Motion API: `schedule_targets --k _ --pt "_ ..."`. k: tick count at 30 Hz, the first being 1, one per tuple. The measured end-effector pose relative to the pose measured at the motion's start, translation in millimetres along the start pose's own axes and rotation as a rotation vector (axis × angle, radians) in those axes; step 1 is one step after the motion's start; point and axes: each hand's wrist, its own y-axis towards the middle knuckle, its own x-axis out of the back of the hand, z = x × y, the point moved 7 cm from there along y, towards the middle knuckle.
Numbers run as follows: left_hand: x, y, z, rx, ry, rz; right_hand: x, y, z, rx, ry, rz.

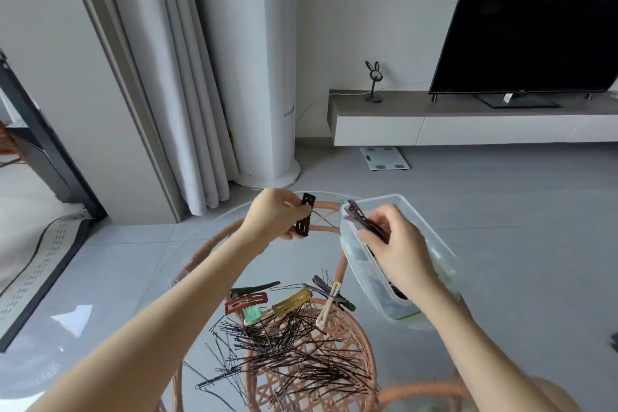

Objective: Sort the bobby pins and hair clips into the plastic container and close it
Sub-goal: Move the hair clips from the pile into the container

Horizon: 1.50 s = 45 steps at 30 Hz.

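Observation:
My left hand (279, 213) pinches a black snap hair clip (305, 219) upright above the far side of the glass table. My right hand (398, 246) holds a dark purple alligator clip (363, 219) over the clear plastic container (434, 244), which stands on the right of the table with dark clips inside. A large heap of black bobby pins (294, 351) lies near me on the glass. Beyond the heap lie several hair clips: a brown one (245, 303), a green one (251, 313), a gold one (291, 302), a beige one (327, 306) and black ones (331, 293).
The round glass table top (110, 318) rests on a rattan frame (214, 242). Beyond it are grey floor tiles, a white column fan (267, 77), curtains, a floating TV shelf (468, 124) with a television, and a bathroom scale (384, 158). No container lid is in view.

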Motion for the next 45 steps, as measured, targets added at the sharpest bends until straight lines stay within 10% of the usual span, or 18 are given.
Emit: schedule_targets --k 11,15,19,24,36,45 --pt "-84.2 19.8 -73.5 -0.308 0.423 0.26 13.7 51.6 -67.8 -0.048 -0.374 0.237" --pt "-42.7 13.2 -38.5 -0.243 0.549 0.152 15.3 39.9 -20.5 0.146 -0.388 0.049" --pt "-7.6 -15.1 39.4 -0.036 0.784 0.306 -37.6 -20.8 23.9 0.245 -0.205 0.473" --pt "6.8 -45.9 96.9 0.074 0.839 0.398 -88.6 -61.5 3.6 0.312 -0.6 0.721" --pt "5.2 -47.4 113.2 0.042 0.716 0.336 -92.1 -69.8 -4.0 0.468 -0.55 0.326" --pt "8.7 -47.5 114.4 0.006 0.743 0.28 -49.6 -72.1 2.7 0.127 -0.05 0.099"
